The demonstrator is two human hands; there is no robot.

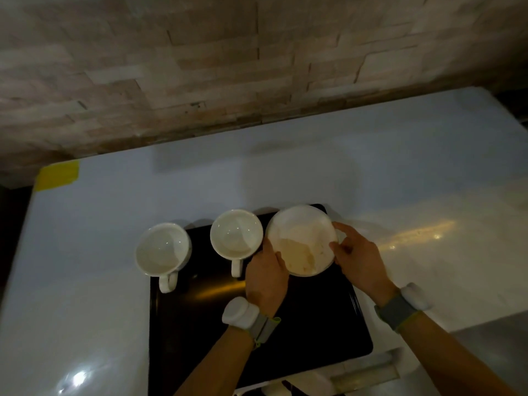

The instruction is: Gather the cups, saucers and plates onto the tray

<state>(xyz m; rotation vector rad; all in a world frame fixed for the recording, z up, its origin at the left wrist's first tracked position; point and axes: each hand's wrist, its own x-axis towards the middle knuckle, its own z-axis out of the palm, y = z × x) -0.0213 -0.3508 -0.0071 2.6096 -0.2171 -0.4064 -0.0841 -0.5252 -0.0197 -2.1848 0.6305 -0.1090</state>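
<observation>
A black rectangular tray [308,324] lies on the white counter in front of me. Two white cups stand at its far edge: one cup [162,251] at the far left corner, its handle toward me, and a second cup [236,234] to its right. A white saucer [301,238] is at the tray's far right corner, tilted slightly. My left hand [265,277] grips the saucer's left rim and my right hand [358,258] grips its right rim. Whether the saucer rests on the tray or hovers just above it, I cannot tell.
The white counter [400,181] runs back to a stone-tile wall [257,67]. A strip of yellow tape [58,175] marks its far left corner. White objects show partly below the tray's near edge [314,380]. Both wrists wear grey bands with white units.
</observation>
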